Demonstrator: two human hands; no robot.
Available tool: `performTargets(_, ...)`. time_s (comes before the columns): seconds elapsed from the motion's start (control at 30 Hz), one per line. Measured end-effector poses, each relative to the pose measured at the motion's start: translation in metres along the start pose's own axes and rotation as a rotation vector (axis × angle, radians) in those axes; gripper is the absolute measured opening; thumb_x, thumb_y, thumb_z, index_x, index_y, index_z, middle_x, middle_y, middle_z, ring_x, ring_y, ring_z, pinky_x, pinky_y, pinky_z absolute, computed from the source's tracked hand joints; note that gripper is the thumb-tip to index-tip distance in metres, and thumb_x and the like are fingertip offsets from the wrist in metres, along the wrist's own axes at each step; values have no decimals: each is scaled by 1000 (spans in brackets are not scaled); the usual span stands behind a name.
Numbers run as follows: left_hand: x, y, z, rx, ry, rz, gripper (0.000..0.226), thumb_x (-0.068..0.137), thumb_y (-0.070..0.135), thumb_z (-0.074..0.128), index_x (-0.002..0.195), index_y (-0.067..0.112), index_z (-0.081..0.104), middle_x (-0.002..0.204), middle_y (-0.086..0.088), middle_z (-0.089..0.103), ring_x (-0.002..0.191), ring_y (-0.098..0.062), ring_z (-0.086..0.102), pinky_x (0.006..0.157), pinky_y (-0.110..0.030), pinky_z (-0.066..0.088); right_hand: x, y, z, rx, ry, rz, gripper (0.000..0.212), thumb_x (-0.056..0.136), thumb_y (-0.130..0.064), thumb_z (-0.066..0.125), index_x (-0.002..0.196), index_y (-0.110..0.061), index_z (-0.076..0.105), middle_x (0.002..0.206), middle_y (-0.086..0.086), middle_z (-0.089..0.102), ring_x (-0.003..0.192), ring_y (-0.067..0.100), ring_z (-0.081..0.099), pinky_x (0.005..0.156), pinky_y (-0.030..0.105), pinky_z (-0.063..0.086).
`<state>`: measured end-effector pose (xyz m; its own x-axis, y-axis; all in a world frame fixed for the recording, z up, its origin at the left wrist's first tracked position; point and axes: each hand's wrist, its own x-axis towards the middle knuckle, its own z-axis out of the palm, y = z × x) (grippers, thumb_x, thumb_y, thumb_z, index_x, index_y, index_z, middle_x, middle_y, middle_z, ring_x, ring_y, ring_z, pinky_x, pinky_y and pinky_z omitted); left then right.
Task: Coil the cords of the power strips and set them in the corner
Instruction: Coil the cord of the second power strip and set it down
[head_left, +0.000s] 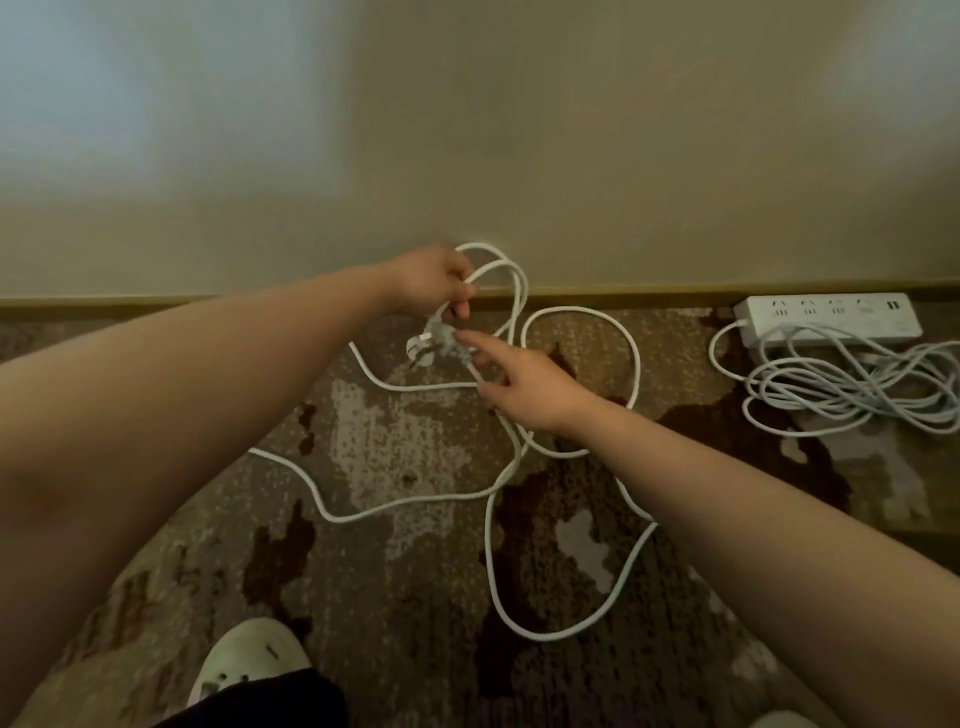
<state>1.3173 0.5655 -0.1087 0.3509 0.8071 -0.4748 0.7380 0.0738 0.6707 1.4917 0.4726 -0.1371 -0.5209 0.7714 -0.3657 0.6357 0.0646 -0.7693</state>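
Note:
A long white cord (634, 358) lies in loose loops on the patterned carpet near the wall. My left hand (434, 278) is closed on a couple of raised loops of it, close to the baseboard. The cord's white plug (431, 345) hangs just under that hand. My right hand (524, 387) reaches in from the right, its fingers pinching the cord right behind the plug. A second white power strip (831, 317) lies against the wall at the right, with its own cord (852, 387) bundled in front of it.
A beige wall with a dark baseboard (623, 296) runs across the view. The brown and grey carpet (395, 415) covers the floor. My white shoe (249, 660) shows at the bottom left, beside dark cloth.

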Motion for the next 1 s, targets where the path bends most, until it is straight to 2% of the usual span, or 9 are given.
performTargets(0.1, -3, 1, -4, -51, 145, 83, 13, 95, 11, 52, 87, 6, 61, 73, -3, 65, 54, 0, 55, 53, -12, 41, 2, 4, -3, 137, -223, 106, 72, 98, -4, 53, 156, -35, 22, 156, 4, 36, 124, 18, 56, 95, 28, 47)
performTargets(0.17, -6, 3, -8, -82, 223, 144, 11, 95, 9, 50, 89, 7, 60, 75, -6, 64, 63, -8, 57, 62, -18, 45, 2, 1, 5, 52, -366, 82, 71, 97, -2, 53, 156, -29, 25, 160, -1, 31, 129, 16, 50, 94, 23, 40)
performTargets(0.27, -9, 14, -10, -91, 250, 238, 10, 95, 10, 52, 90, 9, 60, 76, -5, 66, 68, -10, 58, 70, -22, 47, 2, -15, 33, 45, -455, 77, 64, 96, 0, 49, 152, -27, 35, 159, -1, 31, 132, 20, 48, 103, 29, 43)
performTargets(0.33, -9, 21, -8, -130, 237, 289, 8, 94, 10, 53, 89, 10, 60, 73, -1, 66, 66, -5, 59, 68, -16, 47, 7, -23, 42, -54, -398, 67, 54, 95, -3, 47, 143, -26, 51, 150, 3, 45, 127, 21, 52, 103, 32, 44)
performTargets(0.43, -8, 13, -1, -106, 184, 221, 8, 92, 9, 55, 90, 7, 63, 77, -3, 70, 66, -9, 59, 64, -20, 47, 5, -20, 24, -329, -129, 3, 40, 90, -7, 48, 120, -23, 69, 124, 4, 67, 113, 23, 61, 91, 30, 49)
performTargets(0.53, -12, -19, 8, 138, 118, 91, 10, 89, 13, 57, 84, 15, 65, 78, -3, 70, 70, -21, 61, 66, -31, 49, -7, 1, -8, -528, 244, 34, 25, 89, -15, 49, 104, -23, 66, 109, 2, 68, 100, 27, 63, 72, 34, 48)
performTargets(0.63, -22, -54, 10, 215, 142, 8, 8, 85, 13, 59, 87, 19, 62, 86, -7, 69, 79, -24, 64, 70, -36, 53, -15, 31, -22, -465, 486, 221, 22, 94, -26, 50, 114, -21, 57, 115, 4, 63, 105, 29, 59, 74, 37, 49)
performTargets(0.8, -28, -87, 4, 391, 205, -41, 9, 85, 13, 59, 83, 22, 59, 84, -4, 63, 81, -26, 60, 67, -29, 43, 3, 54, 8, -342, 93, 530, 64, 90, -60, 54, 140, -20, 46, 135, 10, 53, 121, 34, 52, 97, 47, 48)
performTargets(1.0, -27, -90, 11, 517, 145, -93, 16, 85, 13, 54, 89, 21, 68, 98, -7, 69, 95, -27, 61, 83, -34, 49, 36, 52, 51, -555, 98, 438, 57, 89, -56, 59, 128, -15, 53, 130, 11, 55, 120, 34, 51, 99, 50, 39)
